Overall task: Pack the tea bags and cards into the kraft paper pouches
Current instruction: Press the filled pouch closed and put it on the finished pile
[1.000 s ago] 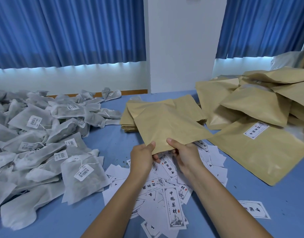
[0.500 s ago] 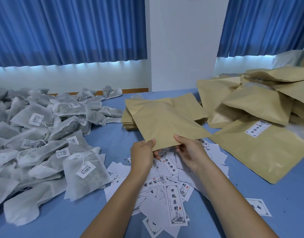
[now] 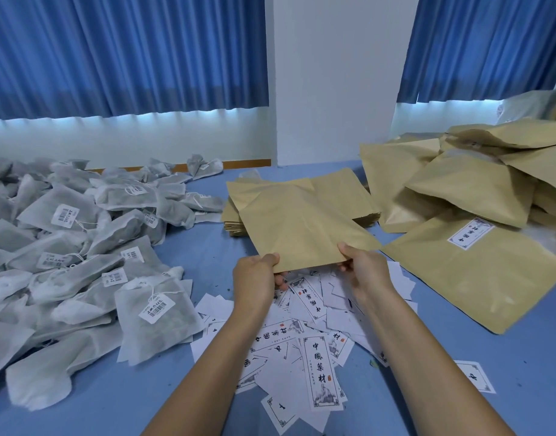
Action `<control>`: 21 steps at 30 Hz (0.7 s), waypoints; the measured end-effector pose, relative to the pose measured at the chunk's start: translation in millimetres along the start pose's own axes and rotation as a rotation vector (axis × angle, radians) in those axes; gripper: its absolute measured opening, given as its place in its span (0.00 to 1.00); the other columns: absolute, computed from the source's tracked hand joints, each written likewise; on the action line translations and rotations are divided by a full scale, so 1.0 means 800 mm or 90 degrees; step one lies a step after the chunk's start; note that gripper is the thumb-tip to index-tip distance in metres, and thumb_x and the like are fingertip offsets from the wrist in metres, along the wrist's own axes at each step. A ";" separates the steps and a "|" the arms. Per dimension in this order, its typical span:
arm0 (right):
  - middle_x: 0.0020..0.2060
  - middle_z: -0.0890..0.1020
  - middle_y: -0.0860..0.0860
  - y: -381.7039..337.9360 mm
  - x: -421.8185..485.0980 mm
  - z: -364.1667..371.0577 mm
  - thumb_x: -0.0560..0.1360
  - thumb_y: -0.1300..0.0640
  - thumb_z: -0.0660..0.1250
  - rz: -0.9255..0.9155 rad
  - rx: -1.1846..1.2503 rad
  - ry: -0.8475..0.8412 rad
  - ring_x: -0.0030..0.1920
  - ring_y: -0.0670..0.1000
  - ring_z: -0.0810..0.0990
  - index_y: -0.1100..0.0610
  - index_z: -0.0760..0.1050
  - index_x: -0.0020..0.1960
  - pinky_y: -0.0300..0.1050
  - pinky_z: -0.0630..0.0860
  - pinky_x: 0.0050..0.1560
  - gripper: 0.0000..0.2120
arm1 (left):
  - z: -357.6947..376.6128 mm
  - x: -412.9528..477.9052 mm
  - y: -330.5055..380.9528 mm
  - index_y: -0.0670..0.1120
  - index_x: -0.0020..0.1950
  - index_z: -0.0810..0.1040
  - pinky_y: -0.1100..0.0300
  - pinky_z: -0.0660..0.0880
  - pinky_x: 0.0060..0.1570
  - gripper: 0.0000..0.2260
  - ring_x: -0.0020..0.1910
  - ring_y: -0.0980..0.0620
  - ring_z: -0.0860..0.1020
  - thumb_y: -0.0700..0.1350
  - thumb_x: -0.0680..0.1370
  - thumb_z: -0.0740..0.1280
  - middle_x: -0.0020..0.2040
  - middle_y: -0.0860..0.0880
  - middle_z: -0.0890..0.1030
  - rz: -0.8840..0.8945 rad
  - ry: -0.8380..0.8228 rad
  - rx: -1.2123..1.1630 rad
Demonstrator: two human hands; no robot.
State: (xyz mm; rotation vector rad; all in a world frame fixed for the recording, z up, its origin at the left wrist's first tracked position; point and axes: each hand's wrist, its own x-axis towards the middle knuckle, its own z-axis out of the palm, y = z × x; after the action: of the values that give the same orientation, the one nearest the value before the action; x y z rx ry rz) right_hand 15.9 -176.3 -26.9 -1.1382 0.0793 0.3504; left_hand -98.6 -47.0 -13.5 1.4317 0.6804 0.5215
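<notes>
We face a blue table [image 3: 204, 247] crowded on three sides. A heap of tea bags [image 3: 81, 262] fills the left and reaches the scattered cards [image 3: 301, 335] near the middle. Filled pouches [image 3: 474, 190] pile up on the right, and flat pouches [image 3: 358, 196] are stacked at far centre. Our left hand [image 3: 254, 281] and right hand [image 3: 367, 272] hold one pouch [image 3: 301, 228] up, screening that stack. Bare table runs as a strip between tea bags and stack, and opens at near right around a lone card [image 3: 476, 376].

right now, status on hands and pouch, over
Left hand, right hand pinch near edge of kraft pouch, over the cards. Tea bags heaped left. Nothing in the way.
</notes>
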 end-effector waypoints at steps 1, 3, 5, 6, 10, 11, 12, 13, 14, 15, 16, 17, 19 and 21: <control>0.36 0.77 0.53 0.001 0.001 0.000 0.75 0.68 0.67 -0.003 -0.017 -0.002 0.28 0.48 0.70 0.60 0.74 0.42 0.36 0.67 0.24 0.05 | -0.001 0.001 -0.001 0.36 0.35 0.75 0.68 0.62 0.18 0.11 0.17 0.52 0.71 0.39 0.77 0.63 0.20 0.46 0.73 -0.003 -0.003 -0.006; 0.33 0.76 0.53 0.004 0.001 0.003 0.76 0.66 0.65 0.030 -0.021 -0.029 0.27 0.49 0.72 0.60 0.74 0.42 0.37 0.69 0.25 0.05 | -0.004 0.002 -0.001 0.37 0.38 0.75 0.67 0.68 0.21 0.10 0.23 0.48 0.78 0.39 0.76 0.62 0.24 0.45 0.77 -0.013 -0.022 -0.049; 0.32 0.75 0.55 0.005 0.001 0.007 0.77 0.64 0.62 0.091 0.009 -0.050 0.27 0.51 0.73 0.60 0.72 0.43 0.38 0.72 0.24 0.05 | -0.004 0.005 -0.001 0.35 0.48 0.75 0.63 0.76 0.26 0.06 0.33 0.42 0.83 0.38 0.78 0.61 0.39 0.40 0.83 -0.030 -0.055 -0.144; 0.31 0.74 0.55 0.006 -0.001 0.008 0.77 0.64 0.61 0.119 0.026 -0.056 0.26 0.52 0.72 0.60 0.71 0.44 0.38 0.72 0.23 0.04 | -0.003 0.005 0.000 0.36 0.55 0.73 0.61 0.78 0.30 0.07 0.37 0.39 0.84 0.37 0.79 0.60 0.47 0.38 0.82 -0.032 -0.073 -0.173; 0.34 0.77 0.57 0.000 -0.010 0.001 0.78 0.65 0.60 0.133 0.095 -0.073 0.27 0.52 0.76 0.64 0.71 0.54 0.39 0.76 0.26 0.06 | 0.000 0.001 0.003 0.39 0.67 0.67 0.61 0.79 0.32 0.15 0.38 0.38 0.83 0.33 0.81 0.55 0.57 0.37 0.78 0.021 -0.106 -0.122; 0.37 0.79 0.58 -0.006 -0.012 -0.002 0.78 0.64 0.61 0.121 0.095 -0.070 0.28 0.53 0.78 0.63 0.71 0.56 0.39 0.78 0.29 0.07 | 0.000 0.002 0.007 0.39 0.68 0.67 0.60 0.80 0.32 0.16 0.38 0.38 0.83 0.32 0.81 0.55 0.56 0.38 0.79 0.028 -0.108 -0.120; 0.39 0.80 0.58 -0.015 -0.016 -0.004 0.79 0.63 0.62 0.106 0.094 -0.069 0.28 0.53 0.80 0.63 0.71 0.57 0.39 0.79 0.31 0.08 | -0.001 0.002 0.012 0.40 0.69 0.67 0.59 0.80 0.33 0.16 0.39 0.39 0.84 0.32 0.81 0.55 0.56 0.39 0.79 0.029 -0.114 -0.125; 0.40 0.80 0.58 -0.025 -0.019 -0.006 0.79 0.63 0.61 0.088 0.085 -0.063 0.27 0.53 0.81 0.63 0.71 0.58 0.39 0.79 0.31 0.08 | -0.001 0.001 0.018 0.40 0.69 0.68 0.58 0.81 0.34 0.17 0.40 0.39 0.84 0.31 0.81 0.55 0.57 0.40 0.79 0.023 -0.122 -0.136; 0.41 0.80 0.58 -0.036 -0.023 -0.007 0.80 0.65 0.60 0.066 0.057 -0.058 0.27 0.52 0.81 0.64 0.70 0.58 0.38 0.79 0.29 0.08 | 0.001 -0.001 0.024 0.41 0.69 0.68 0.58 0.81 0.35 0.17 0.40 0.40 0.84 0.31 0.81 0.56 0.59 0.40 0.78 0.015 -0.133 -0.149; 0.41 0.80 0.58 -0.047 -0.027 -0.009 0.80 0.67 0.58 0.041 0.014 -0.051 0.26 0.52 0.81 0.64 0.70 0.59 0.37 0.78 0.26 0.08 | 0.003 -0.005 0.030 0.41 0.68 0.68 0.59 0.81 0.35 0.17 0.40 0.41 0.84 0.31 0.81 0.56 0.60 0.40 0.77 0.009 -0.147 -0.163; 0.41 0.80 0.59 -0.060 -0.031 -0.010 0.80 0.68 0.56 0.015 -0.029 -0.043 0.25 0.52 0.81 0.65 0.69 0.59 0.36 0.75 0.23 0.09 | 0.007 -0.008 0.036 0.41 0.68 0.68 0.60 0.81 0.35 0.16 0.41 0.41 0.84 0.31 0.81 0.56 0.60 0.39 0.77 0.003 -0.161 -0.184; 0.41 0.80 0.60 -0.073 -0.033 -0.011 0.79 0.69 0.55 -0.013 -0.061 -0.036 0.23 0.52 0.80 0.66 0.68 0.59 0.36 0.73 0.21 0.09 | 0.012 -0.012 0.042 0.40 0.68 0.68 0.60 0.80 0.35 0.16 0.41 0.41 0.84 0.31 0.81 0.56 0.60 0.39 0.77 -0.002 -0.174 -0.209; 0.42 0.78 0.61 -0.096 -0.031 -0.014 0.79 0.70 0.54 -0.043 -0.079 -0.022 0.21 0.50 0.76 0.67 0.68 0.58 0.35 0.71 0.20 0.09 | 0.024 -0.015 0.058 0.40 0.68 0.67 0.61 0.80 0.34 0.16 0.41 0.41 0.84 0.30 0.80 0.56 0.58 0.38 0.78 -0.016 -0.196 -0.265; 0.41 0.75 0.59 -0.120 -0.022 -0.014 0.79 0.71 0.55 -0.057 -0.047 -0.004 0.21 0.48 0.74 0.67 0.69 0.54 0.33 0.69 0.19 0.06 | 0.041 -0.010 0.078 0.40 0.66 0.67 0.62 0.79 0.32 0.15 0.39 0.42 0.84 0.30 0.80 0.56 0.56 0.38 0.77 -0.030 -0.219 -0.298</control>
State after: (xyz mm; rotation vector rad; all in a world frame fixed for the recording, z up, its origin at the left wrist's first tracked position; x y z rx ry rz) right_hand 30.8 -226.1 56.3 -1.2090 0.0104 0.2784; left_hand -76.8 -70.6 49.6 1.0255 0.2888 0.3544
